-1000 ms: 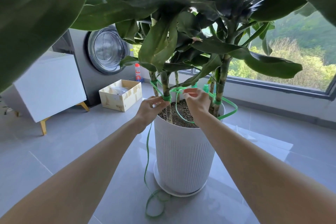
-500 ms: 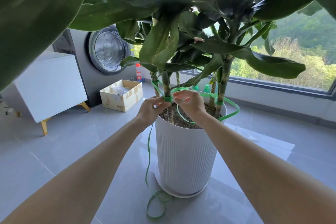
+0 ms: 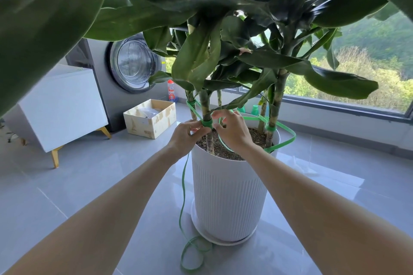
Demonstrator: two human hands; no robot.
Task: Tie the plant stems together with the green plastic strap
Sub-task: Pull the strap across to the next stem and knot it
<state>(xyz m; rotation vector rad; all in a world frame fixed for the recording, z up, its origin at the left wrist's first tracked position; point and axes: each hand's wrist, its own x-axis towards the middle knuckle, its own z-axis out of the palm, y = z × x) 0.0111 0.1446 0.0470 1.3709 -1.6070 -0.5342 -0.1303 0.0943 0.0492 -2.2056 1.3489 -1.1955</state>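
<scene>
Both hands pinch green strap [image 3: 207,123] wrapped on upright stem [image 3: 206,109]: left hand [image 3: 186,135] at 9 o'clock, right hand [image 3: 232,128] at 3.

One wide-angle head-worn camera looks forward and down, close in beneath broad dark green leaves [image 3: 196,60], centred on the left hand [image 3: 185,136] and right hand [image 3: 234,134] at the flat green plastic strap [image 3: 206,124] above a ribbed white plastic planter [image 3: 228,196] on grey floor tiles [image 3: 89,174].
</scene>
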